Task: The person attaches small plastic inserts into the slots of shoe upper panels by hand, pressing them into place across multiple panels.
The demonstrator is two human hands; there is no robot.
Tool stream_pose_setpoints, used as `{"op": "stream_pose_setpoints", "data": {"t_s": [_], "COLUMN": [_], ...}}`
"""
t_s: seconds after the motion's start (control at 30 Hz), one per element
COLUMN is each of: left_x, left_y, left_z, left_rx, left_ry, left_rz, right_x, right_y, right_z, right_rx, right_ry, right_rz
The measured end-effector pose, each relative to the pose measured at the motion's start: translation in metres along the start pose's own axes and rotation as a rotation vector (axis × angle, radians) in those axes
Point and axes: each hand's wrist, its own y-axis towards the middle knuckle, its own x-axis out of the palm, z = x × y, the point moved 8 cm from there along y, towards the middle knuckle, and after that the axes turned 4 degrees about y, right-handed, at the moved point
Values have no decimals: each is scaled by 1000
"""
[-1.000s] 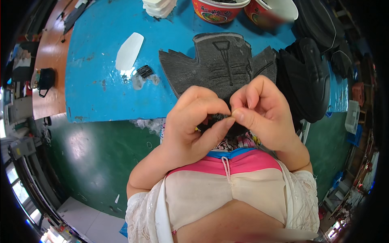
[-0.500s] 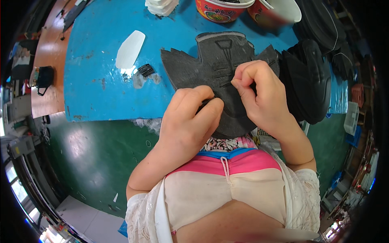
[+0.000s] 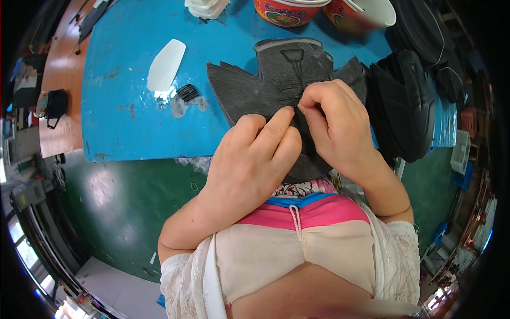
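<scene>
Fingers (image 3: 325, 92) of the right hand (image 3: 344, 123) are being held nearly pinched, contents indiscernible. The black piece (image 3: 239, 90) is being touched by the left hand (image 3: 243, 164), fingers parted, grip hidden.

Two hands (image 3: 255, 149); one table (image 3: 122, 125); two red bowls (image 3: 288, 17) and one white stack (image 3: 207, 8) at the top edge; one flat white piece (image 3: 166, 65) and one black strip bundle (image 3: 187, 92), upper left; one grey layered stack (image 3: 284, 72), centre. Black moulded pieces (image 3: 402, 103), upper right, overlap beyond counting.

The cut piece (image 3: 260, 87) is dark grey with black lines, the tabletop (image 3: 133, 117) blue, the floor (image 3: 133, 212) green.
</scene>
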Motion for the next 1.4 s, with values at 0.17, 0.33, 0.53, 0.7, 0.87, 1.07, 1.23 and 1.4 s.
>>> {"op": "stream_pose_setpoints", "data": {"t_s": [0.17, 0.33, 0.53, 0.7, 0.87, 1.07, 1.23, 1.4], "left_x": [4, -1, 3, 0, -6, -8, -25, -16], "left_y": [1, 2, 11, 9, 9, 1, -14, -12], "left_z": [-2, -3, -9, -12, -13, -23, 2, 12], "left_rx": [-19, -9, 13, 10, 9, -26, -138, -113], "left_ry": [-36, -6, 6, -3, -70, -192, -532, -642], "left_rz": [-36, -29, -104, -25, 25, 156, 244, 262], "right_x": [-14, -7, -3, -4, -6, -19, -21, -4], "right_y": [-11, -11, -13, -11, -11, -17, -45, -62], "right_z": [-3, -9, -7, -3, -7, -2, -4, -7], "right_rx": [-12, -85, -122, -106, -122, -67, 251, 519], "right_ry": [-144, -199, -244, -193, -215, -84, 676, 1176], "right_rz": [7, -32, -33, -17, 0, 142, 109, 69]}}
